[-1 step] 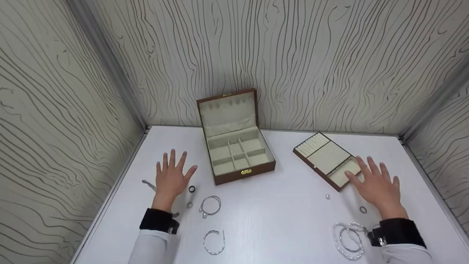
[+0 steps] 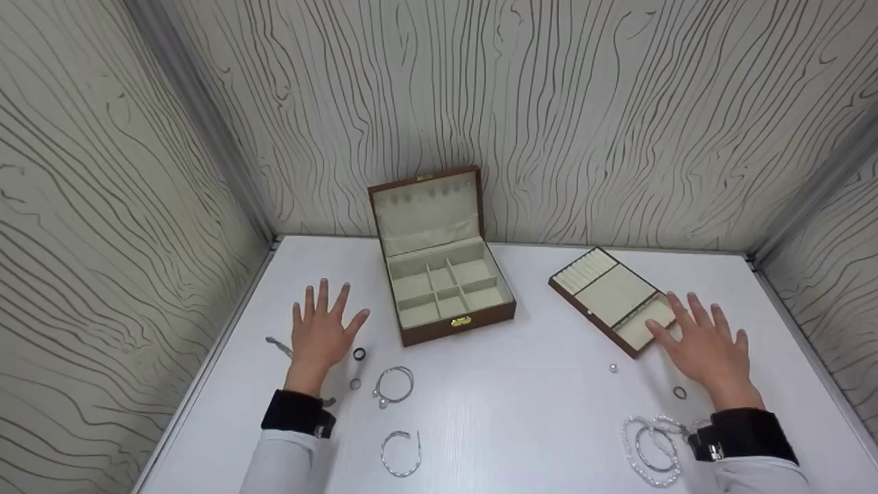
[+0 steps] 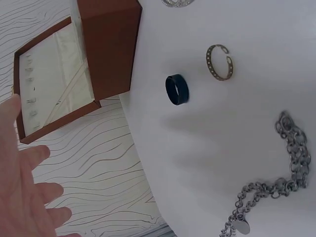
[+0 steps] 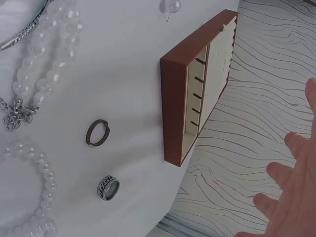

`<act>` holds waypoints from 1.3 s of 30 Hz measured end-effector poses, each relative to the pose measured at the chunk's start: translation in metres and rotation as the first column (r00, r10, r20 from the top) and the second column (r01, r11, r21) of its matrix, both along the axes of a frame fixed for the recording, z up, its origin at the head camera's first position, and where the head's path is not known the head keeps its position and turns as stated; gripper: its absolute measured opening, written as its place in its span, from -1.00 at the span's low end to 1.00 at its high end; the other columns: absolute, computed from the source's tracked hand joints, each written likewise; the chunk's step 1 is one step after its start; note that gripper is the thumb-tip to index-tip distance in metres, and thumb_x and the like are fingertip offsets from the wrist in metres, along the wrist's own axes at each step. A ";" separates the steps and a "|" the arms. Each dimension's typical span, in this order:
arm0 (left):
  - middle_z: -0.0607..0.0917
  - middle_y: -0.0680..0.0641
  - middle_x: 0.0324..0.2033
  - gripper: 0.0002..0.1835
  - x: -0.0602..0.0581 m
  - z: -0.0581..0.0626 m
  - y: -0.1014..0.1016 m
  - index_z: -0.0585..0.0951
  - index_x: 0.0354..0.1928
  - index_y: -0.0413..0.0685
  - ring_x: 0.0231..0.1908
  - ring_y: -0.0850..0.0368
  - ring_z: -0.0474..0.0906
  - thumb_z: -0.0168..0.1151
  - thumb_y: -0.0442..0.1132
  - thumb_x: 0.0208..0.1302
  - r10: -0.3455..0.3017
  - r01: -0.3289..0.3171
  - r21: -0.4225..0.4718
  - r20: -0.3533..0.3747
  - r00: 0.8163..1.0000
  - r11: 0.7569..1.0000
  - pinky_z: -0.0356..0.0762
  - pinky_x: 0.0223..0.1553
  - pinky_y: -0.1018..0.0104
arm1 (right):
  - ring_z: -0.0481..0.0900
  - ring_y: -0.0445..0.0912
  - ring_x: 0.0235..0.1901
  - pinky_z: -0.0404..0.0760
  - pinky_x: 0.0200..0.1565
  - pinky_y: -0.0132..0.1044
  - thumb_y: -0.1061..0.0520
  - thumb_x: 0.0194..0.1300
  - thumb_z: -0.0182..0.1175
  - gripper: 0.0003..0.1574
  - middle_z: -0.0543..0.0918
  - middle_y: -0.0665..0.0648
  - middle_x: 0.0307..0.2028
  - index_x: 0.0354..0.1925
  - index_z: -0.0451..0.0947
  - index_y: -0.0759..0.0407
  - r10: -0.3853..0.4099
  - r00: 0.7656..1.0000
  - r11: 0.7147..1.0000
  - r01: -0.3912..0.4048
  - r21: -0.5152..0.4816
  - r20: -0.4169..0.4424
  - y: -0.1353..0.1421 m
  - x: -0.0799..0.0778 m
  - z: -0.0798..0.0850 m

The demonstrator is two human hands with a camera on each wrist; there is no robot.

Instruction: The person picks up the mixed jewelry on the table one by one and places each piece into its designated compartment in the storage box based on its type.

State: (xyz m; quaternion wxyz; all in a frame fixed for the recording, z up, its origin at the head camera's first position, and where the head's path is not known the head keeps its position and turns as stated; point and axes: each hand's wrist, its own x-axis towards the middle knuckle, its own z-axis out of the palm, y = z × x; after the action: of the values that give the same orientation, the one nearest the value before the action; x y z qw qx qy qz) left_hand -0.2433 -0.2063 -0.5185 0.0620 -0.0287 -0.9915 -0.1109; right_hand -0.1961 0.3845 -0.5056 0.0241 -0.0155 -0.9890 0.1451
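Note:
My left hand (image 2: 321, 336) hovers palm down with spread fingers left of the jewelry box (image 2: 439, 328), holding nothing. Beneath it, the left wrist view shows a dark ring (image 3: 182, 91), an open gold-toned ring (image 3: 211, 64) and a silver chain bracelet (image 3: 296, 163). My right hand (image 2: 712, 350), likewise spread and holding nothing, overlaps the near right corner of a removed tray (image 2: 610, 295) in the head view. Under the right wrist lie a thin dark ring (image 4: 90, 134), a patterned silver ring (image 4: 102, 187) and pearl strands (image 4: 48, 182).
The box's lid (image 2: 429, 213) leans back, its divided compartments bare. Between the hands lie a bangle with pearl ends (image 2: 411, 384) and a twisted open bangle (image 2: 401, 474). A pearl stud (image 2: 613, 368) sits before the tray. Patterned walls (image 2: 583, 123) enclose the white table (image 2: 507, 412).

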 end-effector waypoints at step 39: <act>0.20 -0.42 0.39 -0.22 0.017 -0.018 0.025 0.28 0.47 -0.02 0.36 -0.41 0.11 -0.11 0.34 0.40 -0.029 0.030 0.110 -0.012 1.000 0.993 0.03 0.32 -0.33 | -0.21 0.54 0.36 -0.20 0.15 0.59 -0.46 0.43 -0.25 0.01 -0.06 0.49 0.45 0.53 -0.05 0.15 0.053 0.998 0.998 -0.052 -0.038 0.037 -0.050 -0.005 -0.019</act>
State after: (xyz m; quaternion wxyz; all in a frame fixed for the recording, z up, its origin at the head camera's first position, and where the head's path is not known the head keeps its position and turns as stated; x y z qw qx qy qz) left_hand -0.2264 -0.1811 -0.5366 0.0669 -0.0403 -0.9830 -0.1662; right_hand -0.2008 0.3343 -0.5247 0.0012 0.0072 -0.9865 0.1635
